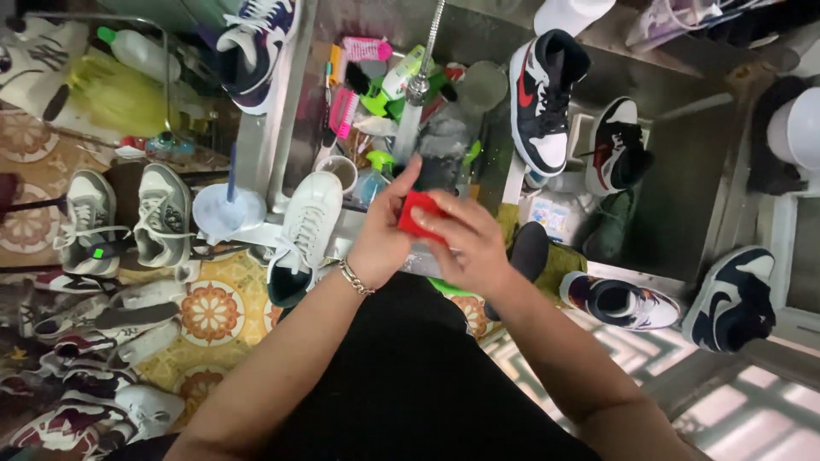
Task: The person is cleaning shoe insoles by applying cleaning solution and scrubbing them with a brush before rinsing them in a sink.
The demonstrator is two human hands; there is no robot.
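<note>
holding a small red block between both hands above the steel sink, under the tap's running water. left hand wears a chain bracelet; its grip is clamped on the block's left side, thumb up. right hand closes on the block from the right. white sneaker leans on the sink edge just beside the left wrist. brushes lie behind the tap.
</note>
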